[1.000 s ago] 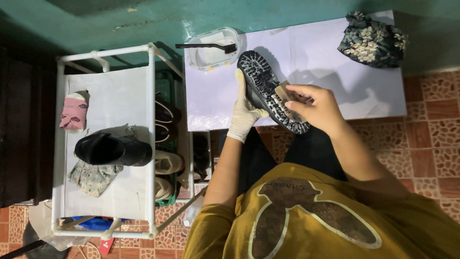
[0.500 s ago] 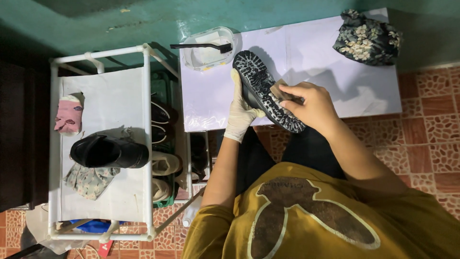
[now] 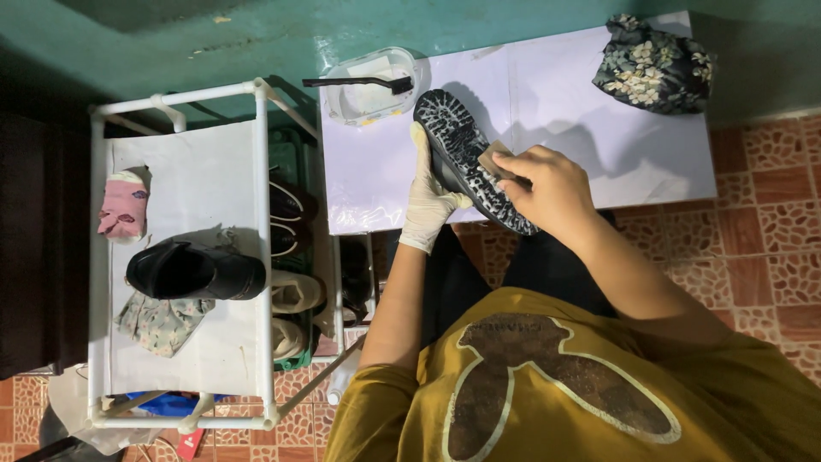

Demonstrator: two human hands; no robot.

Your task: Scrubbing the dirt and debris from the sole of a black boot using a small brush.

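My left hand (image 3: pixel 426 195), in a pale glove, grips the side of a black shoe (image 3: pixel 466 154) turned sole up over the white table (image 3: pixel 599 162). The sole is dark with pale speckles. My right hand (image 3: pixel 547 184) is bare and presses a small tan scrubbing block (image 3: pixel 493 160) against the middle of the sole. The shoe's upper is hidden behind the sole and my hands.
A clear tub (image 3: pixel 369 90) with a black brush (image 3: pixel 359 83) across it stands at the table's far left. A floral cloth bag (image 3: pixel 654 64) lies at the far right. A white rack (image 3: pixel 184 265) to my left holds a black shoe (image 3: pixel 197 272), pink sock and several shoes below.
My right hand with the tan block has shifted slightly along the sole. The view has drifted a little; the shoe stays in my left hand.
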